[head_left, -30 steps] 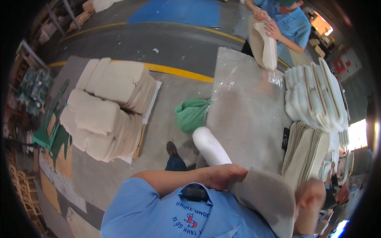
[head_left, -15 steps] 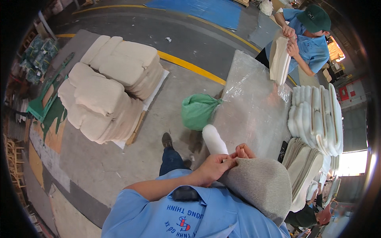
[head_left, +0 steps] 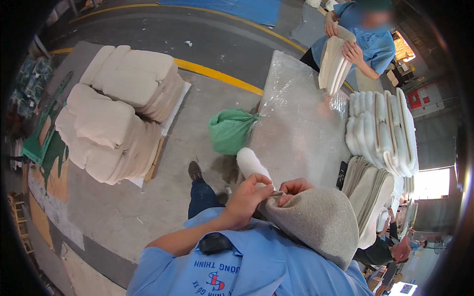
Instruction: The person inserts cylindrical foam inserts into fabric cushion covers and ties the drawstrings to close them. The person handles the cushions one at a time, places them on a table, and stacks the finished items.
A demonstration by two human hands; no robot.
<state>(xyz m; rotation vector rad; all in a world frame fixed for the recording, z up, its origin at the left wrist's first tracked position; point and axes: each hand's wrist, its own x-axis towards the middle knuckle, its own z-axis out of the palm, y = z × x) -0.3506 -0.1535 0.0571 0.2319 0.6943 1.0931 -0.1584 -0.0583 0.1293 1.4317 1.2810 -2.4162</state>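
Note:
Close to my chest is a grey-beige fabric cushion cover, bulging and rounded at its lower end. Its upper edge is pinched between the thumb and fingers of my left hand. Beside it, my right hand has its fingers curled round the same edge, the thumb partly under the fabric. Both hands are closed and nearly touching. Just beyond them a rounded white padded piece sticks out; its lower end is hidden behind my hands, so how it joins the cover cannot be seen.
A plastic-wrapped table lies ahead, with a green sack at its left edge. White cushions and grey covers are stacked right. Beige cushion piles stand left. Across the table a co-worker handles folded fabric.
My hands have shifted along the cover's edge, and the fabric near them is more folded and opened up. The co-worker's right-side hand has moved lower on the folded fabric. The whole view has shifted slightly.

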